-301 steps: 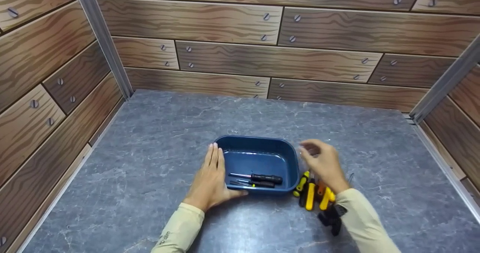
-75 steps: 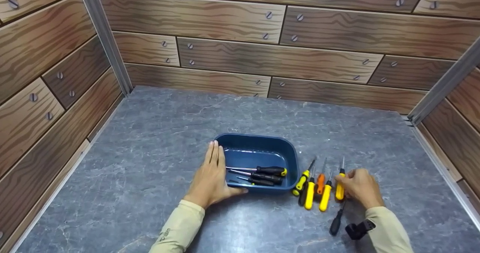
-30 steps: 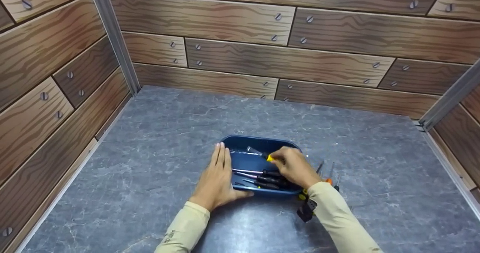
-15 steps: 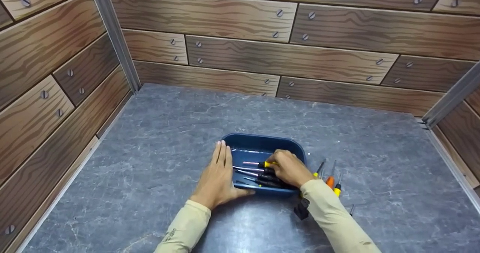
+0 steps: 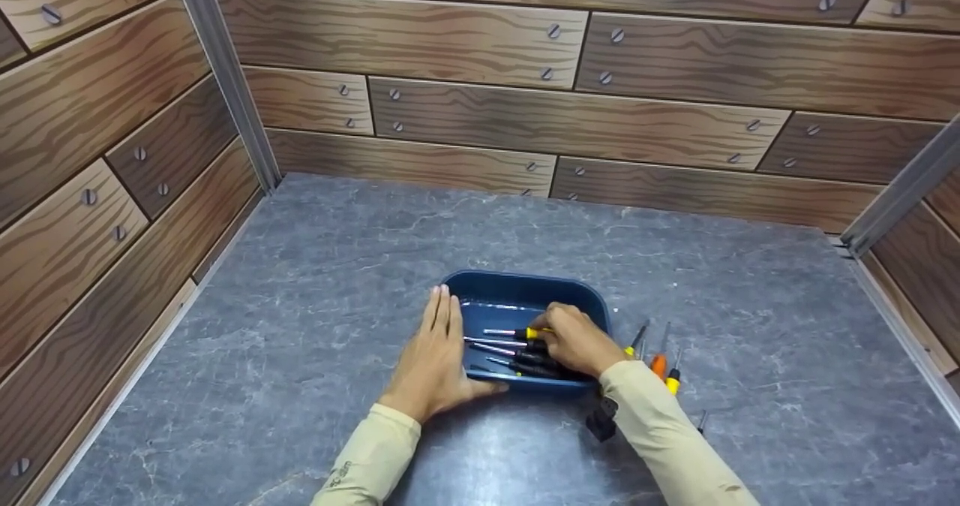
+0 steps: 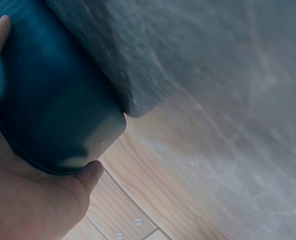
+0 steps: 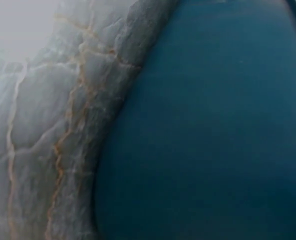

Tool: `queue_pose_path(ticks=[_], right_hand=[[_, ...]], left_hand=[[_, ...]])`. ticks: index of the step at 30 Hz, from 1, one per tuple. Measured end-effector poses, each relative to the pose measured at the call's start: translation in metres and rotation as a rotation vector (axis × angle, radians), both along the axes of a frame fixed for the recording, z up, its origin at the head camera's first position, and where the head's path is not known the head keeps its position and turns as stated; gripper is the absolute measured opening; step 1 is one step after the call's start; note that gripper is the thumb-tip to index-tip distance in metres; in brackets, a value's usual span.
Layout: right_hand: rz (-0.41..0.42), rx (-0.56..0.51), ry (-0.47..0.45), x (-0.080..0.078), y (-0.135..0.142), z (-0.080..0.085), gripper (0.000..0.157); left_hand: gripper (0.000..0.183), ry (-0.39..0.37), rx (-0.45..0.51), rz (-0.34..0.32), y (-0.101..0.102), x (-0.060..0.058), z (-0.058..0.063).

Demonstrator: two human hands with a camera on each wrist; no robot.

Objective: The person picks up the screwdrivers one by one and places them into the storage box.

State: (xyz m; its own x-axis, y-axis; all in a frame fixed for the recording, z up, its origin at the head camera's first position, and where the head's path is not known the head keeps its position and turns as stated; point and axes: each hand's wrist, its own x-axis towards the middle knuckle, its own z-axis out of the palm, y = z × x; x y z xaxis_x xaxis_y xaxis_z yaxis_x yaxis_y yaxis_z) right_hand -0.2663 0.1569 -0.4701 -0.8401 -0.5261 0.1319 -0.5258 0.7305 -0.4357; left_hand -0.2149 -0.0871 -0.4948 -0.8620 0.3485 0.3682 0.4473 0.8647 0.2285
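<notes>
A dark blue plastic bin (image 5: pixel 529 276) stands on the grey marbled table. My left hand (image 5: pixel 424 359) rests against its left end, fingers straight along the wall and thumb along the front side; the left wrist view shows the thumb (image 6: pixel 90 175) on the outer wall. Inside the bin, my right hand (image 5: pixel 581 338) pinches a screwdriver (image 5: pixel 532 333) with a yellow and black handle, its shaft pointing left. Several black-handled screwdrivers (image 5: pixel 534 368) lie in front of it, their handles partly covered by that hand. In the right wrist view the bin's outer wall (image 7: pixel 202 130) hides the fingers.
Right of the bin, partly under my right sleeve, lie more screwdrivers: an orange one (image 5: pixel 658 365), a yellow-and-black one (image 5: pixel 673 381) and others half hidden. A dark shaft (image 5: pixel 703 422) shows nearer me. Wood-patterned walls (image 5: pixel 465 108) enclose the table.
The right hand has taken the yellow-and-black screwdriver from the row at right into the bin and lowered it beside the black ones. Another black-handled screwdriver has joined those inside. The left hand keeps its place.
</notes>
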Motion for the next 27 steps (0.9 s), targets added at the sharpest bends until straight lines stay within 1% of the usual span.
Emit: queue_pose_path(ticks=[2,4,8,12,15,17,19,20,22,24,27], right_hand=[[-0.008,-0.006,-0.019,0.001,0.001,0.002,0.021],[-0.019,-0.017,-0.019,0.002,0.002,0.004,0.023],[-0.067,-0.076,0.037,0.004,0.007,0.01,0.02],[-0.176,-0.206,0.119,0.009,0.02,0.018,0.018],[-0.249,-0.304,0.219,0.013,0.036,0.023,0.014],[-0.301,-0.344,0.277,0.016,0.048,0.025,0.013],[-0.374,-0.344,0.294,0.02,0.062,0.026,0.012],[-0.416,-0.331,0.28,0.022,0.069,0.026,0.012],[-0.5,-0.276,0.211,0.027,0.083,0.026,0.015],[-0.564,-0.201,0.096,0.033,0.097,0.025,0.022],[-0.605,-0.107,-0.069,0.038,0.116,0.021,0.031]], left_hand=[[0.135,0.0,0.003,0.005,0.0,0.0,0.0],[0.136,-0.005,0.002,0.01,0.001,0.0,0.0],[0.137,-0.025,0.003,0.01,0.002,0.0,0.001],[0.136,-0.032,0.003,0.006,0.002,0.0,0.001],[0.137,-0.028,0.001,0.006,0.002,0.0,0.001],[0.137,-0.026,0.0,0.007,0.002,0.0,0.001],[0.136,-0.026,-0.003,0.008,0.001,0.0,0.001],[0.136,-0.027,-0.005,0.01,0.001,0.0,0.001],[0.136,-0.029,-0.006,0.012,0.001,0.001,0.0],[0.136,-0.03,-0.01,0.014,0.001,0.001,0.0],[0.136,-0.029,-0.012,0.015,0.001,0.001,0.001]])
